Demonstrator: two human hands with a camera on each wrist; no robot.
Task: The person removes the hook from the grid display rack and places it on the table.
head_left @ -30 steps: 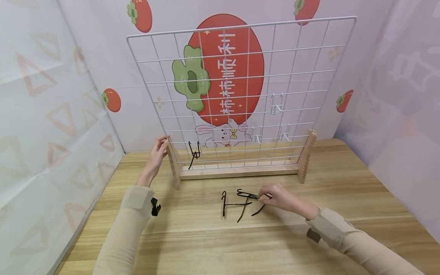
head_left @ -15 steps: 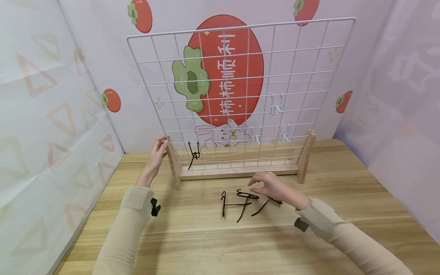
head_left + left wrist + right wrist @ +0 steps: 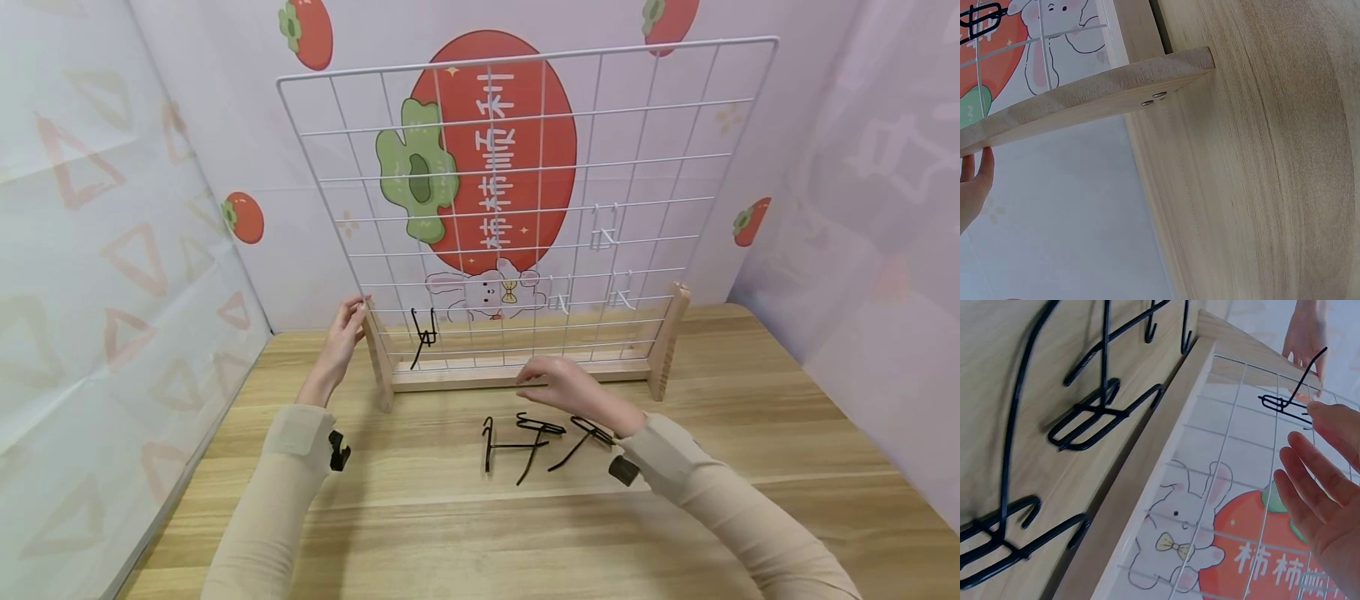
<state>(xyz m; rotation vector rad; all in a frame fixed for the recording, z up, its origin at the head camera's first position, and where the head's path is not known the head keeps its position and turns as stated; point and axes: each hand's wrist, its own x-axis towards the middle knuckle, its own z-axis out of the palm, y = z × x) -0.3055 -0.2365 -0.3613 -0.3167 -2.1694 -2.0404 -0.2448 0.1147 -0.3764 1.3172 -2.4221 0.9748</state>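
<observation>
My left hand (image 3: 341, 337) is at the top of the left wooden upright (image 3: 378, 358) of a white wire grid panel (image 3: 457, 212). In the left wrist view its fingertips (image 3: 986, 161) touch the upright's outer face; part of the hand is out of frame. My right hand (image 3: 566, 387) hovers in front of the stand's base bar, fingers loosely bent and holding nothing. Three black wire hooks lie on the table below it: a left hook (image 3: 489, 446), a middle hook (image 3: 536, 450) and a right hook (image 3: 577, 446). Another black hook (image 3: 424, 337) hangs low on the grid's left side.
Three white hooks hang at the grid's right: an upper one (image 3: 603, 237), a lower left one (image 3: 560, 298) and a lower right one (image 3: 621, 296). The stand's right upright (image 3: 670, 342) rises from the wooden table (image 3: 450, 542). Printed cloth walls (image 3: 247, 283) enclose the table.
My right hand has let go of the right black hook, lifted off it and moved left towards the base bar. That hook stays on the table. My left hand has not moved.
</observation>
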